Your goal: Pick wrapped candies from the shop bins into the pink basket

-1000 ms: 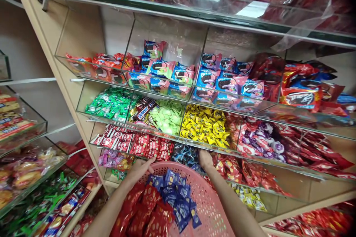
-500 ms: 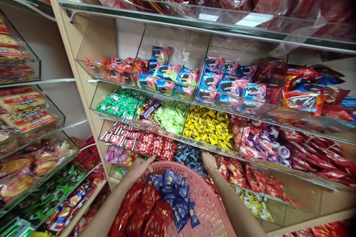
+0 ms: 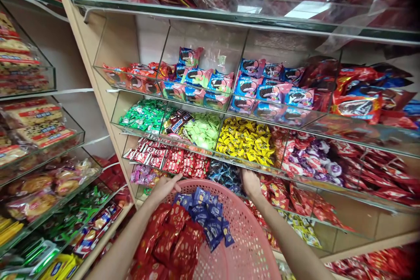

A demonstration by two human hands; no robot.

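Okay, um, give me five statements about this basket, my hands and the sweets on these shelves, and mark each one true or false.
1. The pink basket holds red packets and blue packets. True.
2. The left hand is in among the yellow-wrapped sweets. False: it is at the basket's rim.
3. The right hand is beside the dark-wrapped sweets. True.
4. The Snickers packet lies to the right of the yellow-wrapped sweets. False: it lies to their left, beside pale green packets.
5. Packets are heaped over the right side of the basket. False: bare pink mesh shows there.
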